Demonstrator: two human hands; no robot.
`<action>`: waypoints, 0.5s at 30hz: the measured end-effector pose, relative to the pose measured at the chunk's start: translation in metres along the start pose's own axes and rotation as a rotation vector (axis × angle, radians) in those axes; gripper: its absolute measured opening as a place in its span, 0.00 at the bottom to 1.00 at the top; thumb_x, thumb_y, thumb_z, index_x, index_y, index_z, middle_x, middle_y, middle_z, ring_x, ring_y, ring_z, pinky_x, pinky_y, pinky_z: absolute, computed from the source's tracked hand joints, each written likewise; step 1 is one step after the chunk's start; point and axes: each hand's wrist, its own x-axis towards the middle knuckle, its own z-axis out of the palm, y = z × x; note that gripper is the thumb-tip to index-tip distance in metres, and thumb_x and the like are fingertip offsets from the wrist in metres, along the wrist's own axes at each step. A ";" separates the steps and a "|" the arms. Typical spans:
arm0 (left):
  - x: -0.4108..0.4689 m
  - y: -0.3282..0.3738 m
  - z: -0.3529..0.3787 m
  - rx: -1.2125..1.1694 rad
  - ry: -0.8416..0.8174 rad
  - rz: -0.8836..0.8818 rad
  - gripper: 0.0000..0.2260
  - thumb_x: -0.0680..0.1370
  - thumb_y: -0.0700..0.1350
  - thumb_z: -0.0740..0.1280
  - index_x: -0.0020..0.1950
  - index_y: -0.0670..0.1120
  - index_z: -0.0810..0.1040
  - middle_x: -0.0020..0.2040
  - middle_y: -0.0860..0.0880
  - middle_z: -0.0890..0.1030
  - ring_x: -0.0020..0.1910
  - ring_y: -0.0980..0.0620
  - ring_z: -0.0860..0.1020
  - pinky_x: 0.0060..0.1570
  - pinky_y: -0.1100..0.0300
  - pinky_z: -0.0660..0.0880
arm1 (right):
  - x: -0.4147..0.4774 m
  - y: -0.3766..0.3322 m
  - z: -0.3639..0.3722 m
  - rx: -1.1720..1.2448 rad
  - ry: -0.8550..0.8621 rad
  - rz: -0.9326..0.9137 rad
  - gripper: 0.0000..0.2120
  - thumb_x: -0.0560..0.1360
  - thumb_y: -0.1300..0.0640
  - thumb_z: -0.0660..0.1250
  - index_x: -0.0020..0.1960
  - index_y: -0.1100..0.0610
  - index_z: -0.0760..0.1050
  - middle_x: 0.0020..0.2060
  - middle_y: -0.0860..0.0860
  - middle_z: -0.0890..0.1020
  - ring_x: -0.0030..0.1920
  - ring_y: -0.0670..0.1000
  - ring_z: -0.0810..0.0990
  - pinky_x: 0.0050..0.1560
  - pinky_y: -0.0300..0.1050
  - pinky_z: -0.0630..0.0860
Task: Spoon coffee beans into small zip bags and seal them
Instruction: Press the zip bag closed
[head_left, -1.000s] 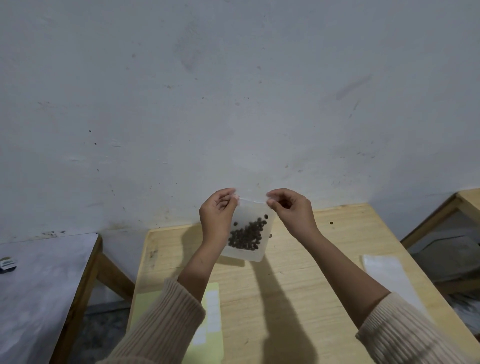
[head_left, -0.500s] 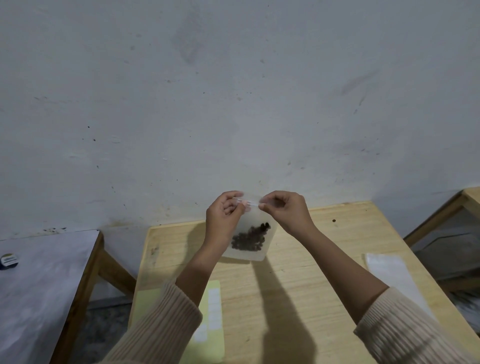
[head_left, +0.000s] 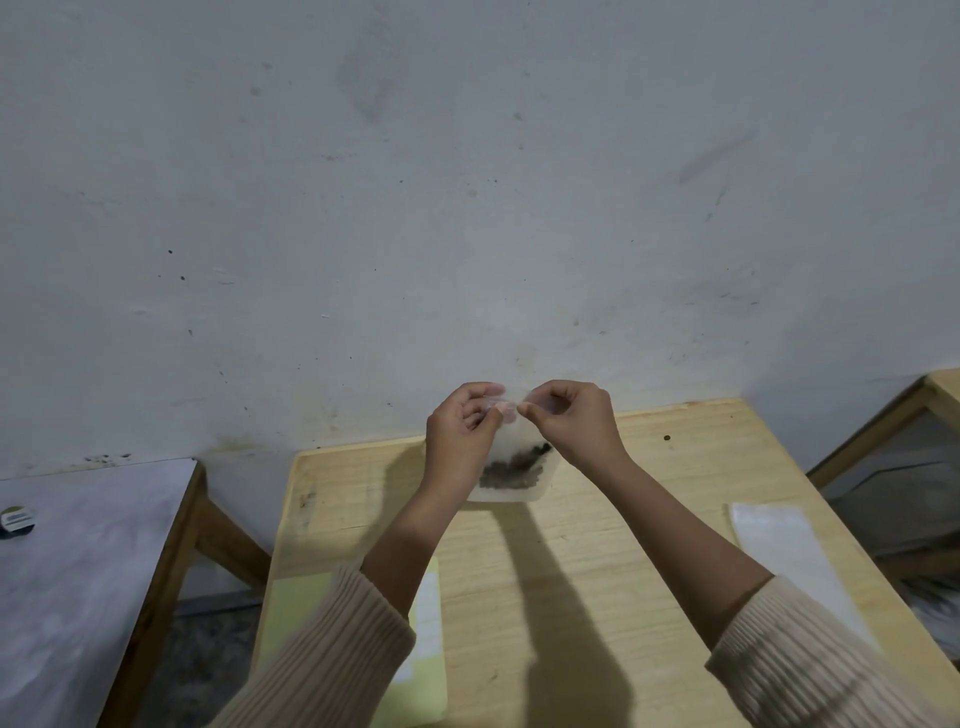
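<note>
- Left hand (head_left: 460, 436): thumb and fingers curled, pinching the top strip of a small translucent plastic zip bag (head_left: 519, 493) at its left part.
- Right hand (head_left: 574, 426): thumb and forefinger pinch the same top strip, right part; the other fingers are curled. The fingertips of the two hands are almost touching.
- Bag hangs upright from the two pinches, over the far half of a light wooden table (head_left: 649, 545). The image of the bag is motion-blurred.
- Dark coffee beans (head_left: 517, 465) sit heaped in the lower part of the bag, higher toward the right side.
- Cannot tell whether the zip strip is pressed closed; the fingers cover it.
- Both forearms are bare, with cream ribbed sleeves (head_left: 332, 665) pushed back. Arm shadows fall on the table.
- One loose dark bean (head_left: 667, 438) lies on the table near the far edge, right of the right hand.
- Pale yellow-green sheet (head_left: 296, 613) lies at the near left of the table, partly under the left arm.
- White translucent flat strip (head_left: 779, 545) lies on the right side of the table.
- Grey-topped side table (head_left: 78, 571) stands to the left, apart from the wooden one, with a small round dark object (head_left: 16, 519) on it.
</note>
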 end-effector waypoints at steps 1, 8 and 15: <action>0.001 0.000 0.001 0.006 0.000 0.000 0.09 0.73 0.35 0.69 0.47 0.49 0.79 0.44 0.46 0.83 0.48 0.48 0.82 0.56 0.54 0.77 | 0.000 0.001 0.000 0.002 0.006 0.001 0.03 0.69 0.59 0.73 0.39 0.58 0.81 0.38 0.54 0.84 0.39 0.48 0.80 0.36 0.28 0.72; 0.001 0.004 0.001 0.051 0.074 0.014 0.09 0.74 0.34 0.68 0.48 0.48 0.79 0.43 0.46 0.82 0.47 0.50 0.82 0.52 0.61 0.77 | 0.005 0.000 -0.012 0.074 -0.148 -0.018 0.05 0.69 0.60 0.74 0.39 0.52 0.81 0.37 0.45 0.83 0.43 0.47 0.81 0.43 0.30 0.75; 0.004 0.008 0.014 0.121 0.057 0.021 0.10 0.72 0.38 0.72 0.51 0.46 0.80 0.43 0.50 0.82 0.43 0.56 0.80 0.47 0.68 0.76 | 0.017 0.006 -0.024 0.111 -0.196 -0.042 0.04 0.69 0.61 0.74 0.40 0.53 0.81 0.37 0.46 0.83 0.41 0.46 0.81 0.45 0.31 0.75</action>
